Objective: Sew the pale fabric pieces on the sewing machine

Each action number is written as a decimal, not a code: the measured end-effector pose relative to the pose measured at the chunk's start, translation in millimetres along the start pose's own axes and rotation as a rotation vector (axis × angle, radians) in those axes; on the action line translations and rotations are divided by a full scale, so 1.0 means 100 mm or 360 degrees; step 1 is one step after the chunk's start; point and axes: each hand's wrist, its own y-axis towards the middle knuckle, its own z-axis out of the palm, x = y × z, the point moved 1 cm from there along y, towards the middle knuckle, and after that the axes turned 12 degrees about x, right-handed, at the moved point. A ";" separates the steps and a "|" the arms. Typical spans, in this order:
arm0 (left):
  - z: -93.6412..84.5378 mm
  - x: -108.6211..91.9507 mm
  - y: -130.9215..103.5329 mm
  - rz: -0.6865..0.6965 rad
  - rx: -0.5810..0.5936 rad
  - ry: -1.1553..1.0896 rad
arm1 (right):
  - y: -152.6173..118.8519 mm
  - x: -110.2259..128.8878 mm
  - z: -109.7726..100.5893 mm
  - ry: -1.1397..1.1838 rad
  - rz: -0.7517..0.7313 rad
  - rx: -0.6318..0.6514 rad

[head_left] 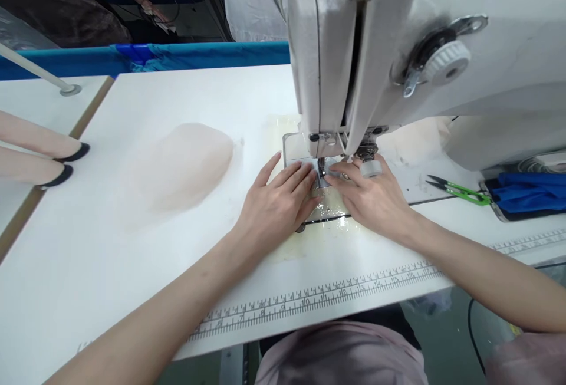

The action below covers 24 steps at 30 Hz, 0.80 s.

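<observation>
Mostly white, smooth-surfaced sewing machine [375,61]

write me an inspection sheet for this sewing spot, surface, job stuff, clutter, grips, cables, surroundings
Surface: white table, ruler marks along the near edge
Job's things: machine, presser foot between the fingers of both sides; any cloth under them cannot be made out
Clutter: green snips and blue cloth at right; a blurred peach piece and two peach tubes with black ends at left
Grips: left grip lies flat beside the foot; right grip has bent fingers close to it
Cables: dark cable below the table, right
Surroundings: blue band along the far edge, white cloth beyond
</observation>
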 end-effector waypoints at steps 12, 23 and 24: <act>-0.04 -0.03 -0.04 -0.0193 0.0047 0.0097 | -0.01 0.01 -0.09 0.0017 -0.0006 -0.0156; -0.35 -0.22 -0.17 0.0347 -0.0390 0.0110 | -0.05 0.08 -0.10 0.0499 -0.0327 -0.0214; -0.34 -0.15 -0.16 0.0065 -0.0295 0.0165 | -0.05 0.09 -0.09 0.0542 -0.0404 -0.0206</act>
